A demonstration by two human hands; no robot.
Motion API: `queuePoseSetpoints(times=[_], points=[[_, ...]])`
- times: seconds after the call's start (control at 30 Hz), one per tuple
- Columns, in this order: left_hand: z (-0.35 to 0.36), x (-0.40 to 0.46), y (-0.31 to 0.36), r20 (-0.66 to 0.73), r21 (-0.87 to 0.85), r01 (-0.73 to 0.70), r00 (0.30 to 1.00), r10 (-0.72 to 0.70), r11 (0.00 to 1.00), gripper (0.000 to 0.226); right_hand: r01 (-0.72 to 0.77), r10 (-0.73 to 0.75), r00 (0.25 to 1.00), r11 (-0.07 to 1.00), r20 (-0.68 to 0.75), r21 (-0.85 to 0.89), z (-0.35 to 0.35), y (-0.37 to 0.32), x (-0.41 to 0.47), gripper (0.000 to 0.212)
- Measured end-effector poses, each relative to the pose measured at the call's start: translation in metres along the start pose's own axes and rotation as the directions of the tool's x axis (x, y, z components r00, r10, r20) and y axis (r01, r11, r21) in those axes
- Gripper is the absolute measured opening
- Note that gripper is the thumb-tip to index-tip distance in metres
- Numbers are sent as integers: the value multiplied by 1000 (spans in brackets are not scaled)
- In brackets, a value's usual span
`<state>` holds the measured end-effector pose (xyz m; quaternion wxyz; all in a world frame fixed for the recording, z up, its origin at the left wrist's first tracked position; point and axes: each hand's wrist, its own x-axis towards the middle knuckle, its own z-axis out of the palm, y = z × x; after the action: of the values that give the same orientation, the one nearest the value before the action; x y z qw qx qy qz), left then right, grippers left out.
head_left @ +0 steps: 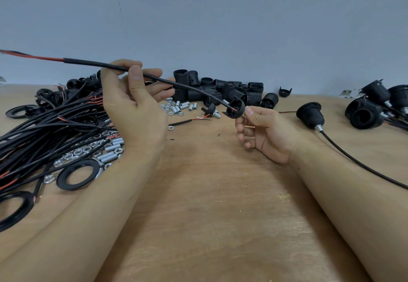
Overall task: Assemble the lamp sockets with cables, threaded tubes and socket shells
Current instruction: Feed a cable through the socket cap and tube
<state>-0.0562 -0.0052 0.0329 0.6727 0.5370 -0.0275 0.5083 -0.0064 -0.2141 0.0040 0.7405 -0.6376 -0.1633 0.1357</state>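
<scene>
My left hand (pixel 134 105) pinches a black cable (pixel 176 84) between thumb and fingers, held above the table. Its red and black wire ends stick out far to the left, and its other end reaches into a black socket cap (pixel 237 110). My right hand (pixel 262 131) holds that cap from below by the part under it, hidden by my fingers. A second cap with a silver threaded tube (pixel 213 110) lies on the table just left of it. Black socket shells (pixel 220 91) are heaped behind.
A bundle of black cables (pixel 50 127), nuts and threaded tubes (pixel 97 149) and black rings (pixel 78 174) lie at the left. Finished sockets (pixel 309 116) with a cable and a pile of others (pixel 375 107) sit at the right. The wooden table (pixel 209 193) meets a grey wall.
</scene>
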Motion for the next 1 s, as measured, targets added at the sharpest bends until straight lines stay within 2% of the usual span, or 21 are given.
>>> queuePoseSetpoints(times=[0.6,0.8,1.0], points=[[-2,3,2,-1,-22,6,1000,-6,1000,12,-27,26,999,999,-23,-28,2,-2,-1,32],[-1,0,3,29,12,-31,999,30,999,11,-40,40,999,999,-25,-16,0,-2,-1,30],[-1,1,3,3,2,7,1000,-7,1000,12,-33,33,999,999,-10,-8,1,-1,-1,25]])
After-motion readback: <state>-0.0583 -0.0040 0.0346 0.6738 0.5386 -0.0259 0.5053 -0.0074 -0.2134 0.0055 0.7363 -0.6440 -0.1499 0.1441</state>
